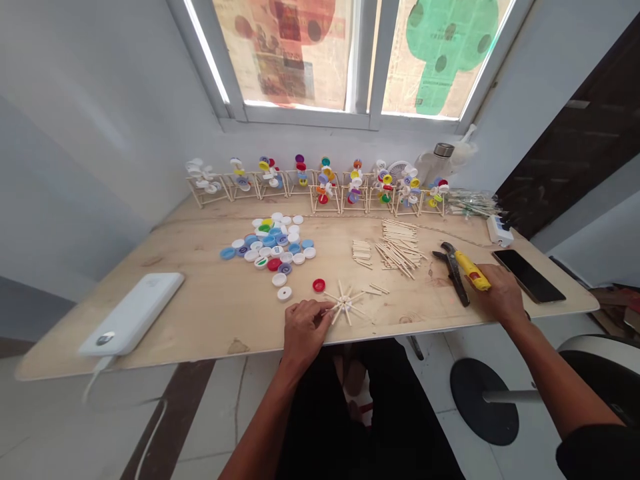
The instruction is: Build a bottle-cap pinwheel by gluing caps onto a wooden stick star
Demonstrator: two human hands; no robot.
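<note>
- I find the star of wooden sticks [345, 303] lying flat on the worktop [210, 327], close to the front edge. Its sticks fan out from a central hub, so I can pick out no single long axis.
- From the left hand [306, 328], the star sits just beside it at about 2 o'clock. The right hand [497, 297] is well apart, with the star at about 9 o'clock, so the left hand is clearly the nearer.
- The left hand is closed to a narrow pinch, its fingers [320, 309] reaching forward and gripping the near ends of the star's sticks.
- The right hand lies over the yellow-handled pliers [471, 271], its fingers [487, 280] touching the yellow grip. From up here, I cannot tell whether that hand is clenched or merely resting.
- At 11 o'clock from the left hand, I see a pile of bottle caps [267, 243], with a red cap [319, 285] and a holed white cap [285, 293] set apart from it.
- A heap of loose sticks [400, 248] lies at about 1 o'clock from the star.
- At 12 o'clock, along the back, stands a row of cap-and-stick wheels [320, 187].
- The phone [529, 275] lies at 3 o'clock from the right hand.
</note>
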